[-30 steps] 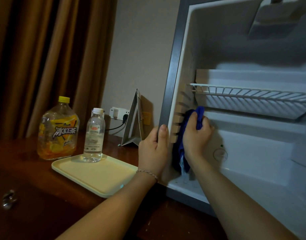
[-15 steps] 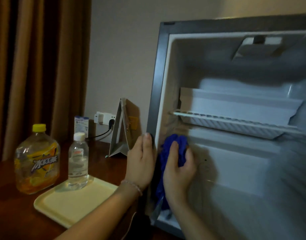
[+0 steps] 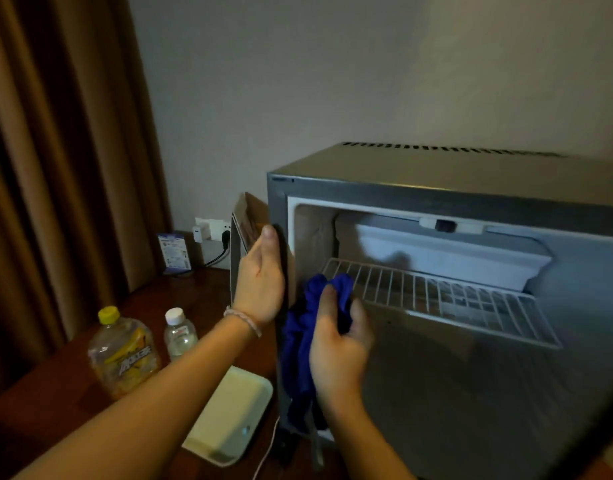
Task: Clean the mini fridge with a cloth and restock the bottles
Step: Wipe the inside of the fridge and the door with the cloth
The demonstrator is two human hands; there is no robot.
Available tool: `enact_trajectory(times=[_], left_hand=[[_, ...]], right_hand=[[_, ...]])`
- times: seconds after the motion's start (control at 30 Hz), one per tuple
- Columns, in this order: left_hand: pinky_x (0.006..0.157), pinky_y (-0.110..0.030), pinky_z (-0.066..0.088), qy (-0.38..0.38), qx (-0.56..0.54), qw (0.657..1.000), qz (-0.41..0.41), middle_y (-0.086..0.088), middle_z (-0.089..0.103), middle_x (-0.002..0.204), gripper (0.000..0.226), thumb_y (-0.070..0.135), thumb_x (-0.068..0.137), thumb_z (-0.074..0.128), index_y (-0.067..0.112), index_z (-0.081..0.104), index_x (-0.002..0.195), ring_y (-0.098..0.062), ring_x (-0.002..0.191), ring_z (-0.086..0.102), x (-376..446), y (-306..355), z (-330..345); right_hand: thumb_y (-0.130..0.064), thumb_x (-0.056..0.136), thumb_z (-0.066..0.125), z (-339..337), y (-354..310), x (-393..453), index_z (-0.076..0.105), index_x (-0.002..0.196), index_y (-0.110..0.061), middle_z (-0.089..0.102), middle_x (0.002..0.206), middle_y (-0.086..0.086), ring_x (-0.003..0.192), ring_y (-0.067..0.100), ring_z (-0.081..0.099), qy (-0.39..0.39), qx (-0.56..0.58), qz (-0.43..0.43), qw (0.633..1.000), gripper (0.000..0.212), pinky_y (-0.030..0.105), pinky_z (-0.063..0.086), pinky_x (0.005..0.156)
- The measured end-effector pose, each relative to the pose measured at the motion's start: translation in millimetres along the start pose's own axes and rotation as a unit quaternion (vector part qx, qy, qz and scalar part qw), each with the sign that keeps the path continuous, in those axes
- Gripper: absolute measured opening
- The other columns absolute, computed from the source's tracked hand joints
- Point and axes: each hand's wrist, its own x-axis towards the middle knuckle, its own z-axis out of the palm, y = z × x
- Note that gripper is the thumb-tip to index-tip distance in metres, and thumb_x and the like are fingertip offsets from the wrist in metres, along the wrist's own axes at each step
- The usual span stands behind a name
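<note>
Blue and soft, the cloth (image 3: 300, 344) hangs in crumpled folds at the left front edge of the open mini fridge (image 3: 436, 188), gripped by the right hand (image 3: 336, 355) whose fingers curl round its bunched top just below the white wire shelf (image 3: 436, 292). The left hand (image 3: 260, 282) lies flat with straight fingers pressed together against the fridge's grey metal side. On the dark wooden table (image 3: 201, 296) stand a squat yellow-capped tea bottle (image 3: 123, 355) and a slim clear water bottle (image 3: 179, 332), beside a smooth cream plastic tray (image 3: 229, 414).
</note>
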Motion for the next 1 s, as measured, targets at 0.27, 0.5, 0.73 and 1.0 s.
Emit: enact_trajectory(times=[0.27, 0.5, 0.73, 1.0], left_hand=[[0.106, -0.035, 0.044, 0.014, -0.037, 0.997, -0.065, 0.005, 0.066, 0.116, 0.059, 0.070, 0.094, 0.023, 0.031, 0.061, 0.117, -0.005, 0.112, 0.059, 21.8, 51.0, 7.5], [0.098, -0.021, 0.044, 0.087, -0.035, 0.993, -0.067, 0.017, 0.063, 0.105, 0.044, 0.057, 0.102, 0.022, 0.036, 0.057, 0.118, 0.001, 0.105, 0.059, 21.1, 42.9, 17.7], [0.044, -0.015, 0.032, 0.117, -0.042, 0.991, -0.040, 0.009, 0.045, 0.048, 0.061, 0.047, 0.105, 0.022, 0.006, 0.066, 0.095, 0.001, 0.043, 0.039, 25.0, 34.1, 22.8], [0.045, -0.014, 0.034, 0.127, -0.027, 0.991, -0.021, 0.003, 0.047, 0.057, 0.057, 0.045, 0.106, 0.022, 0.012, 0.066, 0.092, 0.001, 0.045, 0.042, 22.4, 36.0, 24.7]], right_hand=[[-0.042, 0.097, 0.059, 14.5, -58.0, 30.2, 0.065, 0.094, -0.025, 0.066, 0.105, 0.012, 0.090, 0.016, 0.065, -0.041, -0.021, -0.075, 0.996, 0.018, 0.021, 0.053, 0.075], [-0.052, 0.094, 0.057, 50.4, -35.3, 56.4, 0.057, 0.083, -0.038, 0.061, 0.092, 0.003, 0.085, 0.007, 0.062, 0.003, -0.024, -0.161, 0.987, 0.018, 0.019, 0.049, 0.073], [-0.057, 0.097, 0.049, 63.1, -18.6, 126.1, 0.064, 0.116, -0.015, 0.068, 0.108, 0.007, 0.108, 0.013, 0.063, 0.020, -0.062, -0.187, 0.980, 0.048, 0.035, 0.051, 0.094], [-0.073, 0.086, 0.039, 51.8, -12.8, 123.4, 0.061, 0.119, -0.025, 0.062, 0.119, 0.012, 0.108, 0.025, 0.062, -0.030, -0.119, -0.153, 0.981, 0.062, 0.046, 0.052, 0.093]])
